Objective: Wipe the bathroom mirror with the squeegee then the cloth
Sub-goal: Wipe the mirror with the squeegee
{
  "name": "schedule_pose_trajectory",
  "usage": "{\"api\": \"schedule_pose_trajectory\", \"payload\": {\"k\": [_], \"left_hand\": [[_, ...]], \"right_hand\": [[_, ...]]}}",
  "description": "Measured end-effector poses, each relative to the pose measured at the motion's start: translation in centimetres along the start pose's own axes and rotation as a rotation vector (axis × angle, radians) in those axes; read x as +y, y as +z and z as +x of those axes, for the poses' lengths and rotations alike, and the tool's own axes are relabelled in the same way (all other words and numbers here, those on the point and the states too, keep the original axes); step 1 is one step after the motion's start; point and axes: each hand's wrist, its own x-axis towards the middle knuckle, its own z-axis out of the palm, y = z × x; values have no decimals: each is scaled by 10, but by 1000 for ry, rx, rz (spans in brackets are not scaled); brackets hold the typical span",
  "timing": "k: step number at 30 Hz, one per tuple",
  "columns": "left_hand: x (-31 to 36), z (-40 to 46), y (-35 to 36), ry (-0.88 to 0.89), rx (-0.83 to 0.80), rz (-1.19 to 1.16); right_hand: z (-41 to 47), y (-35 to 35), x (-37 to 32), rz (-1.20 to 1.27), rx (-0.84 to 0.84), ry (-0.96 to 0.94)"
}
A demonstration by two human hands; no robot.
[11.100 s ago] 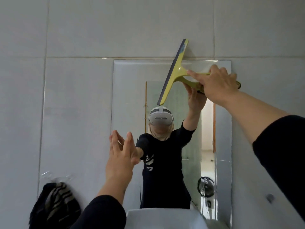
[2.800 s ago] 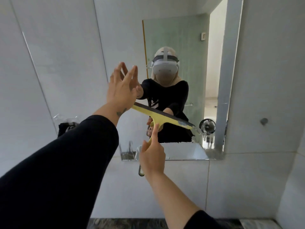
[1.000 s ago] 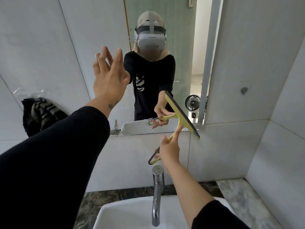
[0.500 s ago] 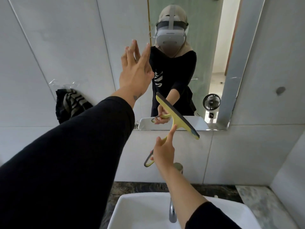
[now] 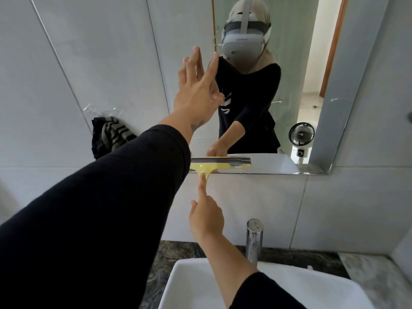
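Right hand [image 5: 206, 216] grips the squeegee [image 5: 219, 165] handle, blade flat along the mirror [image 5: 296, 90] bottom edge, left hand [image 5: 197, 90] open; looks light and stiff, with a floppy rubber edge.

Glossy glass mirror [image 5: 289, 74], shiny metal tap [image 5: 254, 239], matt yellow plastic squeegee [image 5: 219, 167].
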Motion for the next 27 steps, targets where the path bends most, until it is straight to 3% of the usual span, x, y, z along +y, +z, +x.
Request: {"api": "schedule_pose_trajectory", "payload": {"k": [10, 15, 27], "left_hand": [[2, 0, -4, 5, -47, 27], [4, 1, -1, -7, -26, 20], [22, -18, 23, -81, 176, -33]], "right_hand": [[31, -66, 18, -626, -29, -317], [38, -105, 43, -848, -27, -269], [28, -179, 106, -778, 35, -114]]}}
